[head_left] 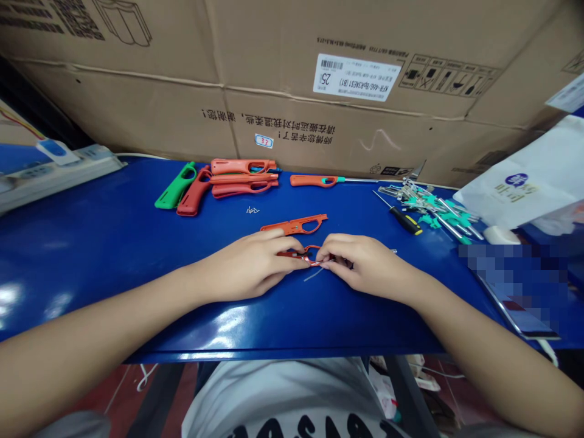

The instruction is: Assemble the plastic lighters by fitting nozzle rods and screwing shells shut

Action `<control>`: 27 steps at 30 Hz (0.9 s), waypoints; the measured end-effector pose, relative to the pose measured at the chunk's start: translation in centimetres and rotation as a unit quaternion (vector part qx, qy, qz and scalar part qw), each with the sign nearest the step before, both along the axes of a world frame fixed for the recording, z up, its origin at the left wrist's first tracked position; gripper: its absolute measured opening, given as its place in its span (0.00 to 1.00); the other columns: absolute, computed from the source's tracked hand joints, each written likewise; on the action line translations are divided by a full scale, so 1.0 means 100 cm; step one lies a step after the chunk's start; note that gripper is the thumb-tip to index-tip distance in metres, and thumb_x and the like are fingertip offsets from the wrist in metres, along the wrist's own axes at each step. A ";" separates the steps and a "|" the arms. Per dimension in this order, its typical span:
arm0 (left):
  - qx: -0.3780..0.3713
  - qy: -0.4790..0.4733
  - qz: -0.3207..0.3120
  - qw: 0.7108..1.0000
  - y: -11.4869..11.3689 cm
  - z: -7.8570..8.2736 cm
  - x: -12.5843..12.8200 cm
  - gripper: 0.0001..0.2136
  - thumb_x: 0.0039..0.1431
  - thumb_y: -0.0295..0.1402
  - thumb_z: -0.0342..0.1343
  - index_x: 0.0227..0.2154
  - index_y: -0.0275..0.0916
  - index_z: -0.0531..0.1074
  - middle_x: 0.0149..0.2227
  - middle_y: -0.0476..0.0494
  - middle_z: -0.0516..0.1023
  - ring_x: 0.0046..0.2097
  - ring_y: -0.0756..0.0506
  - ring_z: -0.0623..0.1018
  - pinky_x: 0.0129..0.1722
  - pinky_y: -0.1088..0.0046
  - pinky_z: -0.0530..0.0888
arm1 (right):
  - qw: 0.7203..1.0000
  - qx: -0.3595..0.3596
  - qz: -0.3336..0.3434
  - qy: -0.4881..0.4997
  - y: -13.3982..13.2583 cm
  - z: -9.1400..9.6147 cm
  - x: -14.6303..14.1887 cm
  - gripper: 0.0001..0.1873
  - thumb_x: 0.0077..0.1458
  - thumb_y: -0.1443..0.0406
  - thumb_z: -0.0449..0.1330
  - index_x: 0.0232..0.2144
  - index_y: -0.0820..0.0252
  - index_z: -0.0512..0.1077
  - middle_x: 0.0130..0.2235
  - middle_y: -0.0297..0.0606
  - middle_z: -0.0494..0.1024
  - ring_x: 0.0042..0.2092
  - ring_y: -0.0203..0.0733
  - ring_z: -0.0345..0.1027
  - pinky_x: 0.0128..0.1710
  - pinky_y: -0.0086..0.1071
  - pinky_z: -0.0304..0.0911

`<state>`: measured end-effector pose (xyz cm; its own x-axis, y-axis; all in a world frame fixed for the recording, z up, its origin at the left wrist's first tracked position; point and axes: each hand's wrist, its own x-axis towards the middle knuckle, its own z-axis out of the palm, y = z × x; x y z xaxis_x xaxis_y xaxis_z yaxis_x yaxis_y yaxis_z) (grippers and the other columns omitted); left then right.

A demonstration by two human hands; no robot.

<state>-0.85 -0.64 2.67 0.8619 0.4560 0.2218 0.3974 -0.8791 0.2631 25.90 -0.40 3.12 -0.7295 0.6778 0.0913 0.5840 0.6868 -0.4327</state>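
My left hand (262, 261) is closed around an orange lighter casing half (311, 250) low over the blue table. At the other end of that casing, my right hand (356, 261) pinches with thumb and forefinger; the small parts between the fingertips are mostly hidden. A thin clear tube (314, 275) sticks out below the fingers. Just beyond my hands lies another orange casing half (303, 224) with a trigger loop, its inner side up. My left fingers partly cover its near end.
Green and orange casings (244, 176) lie at the back left, beside small screws (252, 210). An assembled orange lighter (314, 180) is at the back. Right are a screwdriver (401, 216), metal rods with green parts (433, 207) and a phone (515, 292). A cardboard box (274, 79) stands behind; a power strip (86, 161) is left.
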 end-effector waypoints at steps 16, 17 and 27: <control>-0.021 -0.002 0.008 1.000 -0.001 -0.001 0.001 0.20 0.70 0.26 0.49 0.60 0.47 0.72 0.55 0.40 0.75 0.55 0.40 0.74 0.56 0.61 0.73 | 1.000 -0.009 -0.022 -0.018 -0.002 0.004 -0.001 0.05 0.65 0.70 0.58 0.40 0.58 0.74 0.40 0.36 0.79 0.35 0.36 0.69 0.36 0.30 0.60; -0.023 -0.003 0.007 1.000 -0.001 -0.001 0.001 0.20 0.70 0.26 0.49 0.60 0.47 0.72 0.55 0.40 0.75 0.55 0.40 0.74 0.56 0.60 0.72 | 1.000 -0.009 -0.022 -0.019 -0.002 0.004 -0.001 0.05 0.65 0.70 0.58 0.40 0.58 0.74 0.40 0.36 0.78 0.35 0.36 0.69 0.36 0.30 0.60; -0.029 -0.011 0.009 0.999 -0.002 -0.001 0.002 0.20 0.69 0.25 0.49 0.60 0.47 0.73 0.55 0.39 0.74 0.55 0.40 0.74 0.58 0.59 0.71 | 1.000 -0.011 -0.009 -0.015 -0.001 0.003 0.001 0.07 0.65 0.70 0.58 0.41 0.57 0.76 0.41 0.37 0.78 0.36 0.37 0.70 0.36 0.30 0.60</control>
<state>-0.63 -0.84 2.60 0.8490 0.4833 0.2136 0.4058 -0.8553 0.3222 26.00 -0.52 3.45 -0.7197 0.6921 0.0558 0.6084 0.6673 -0.4297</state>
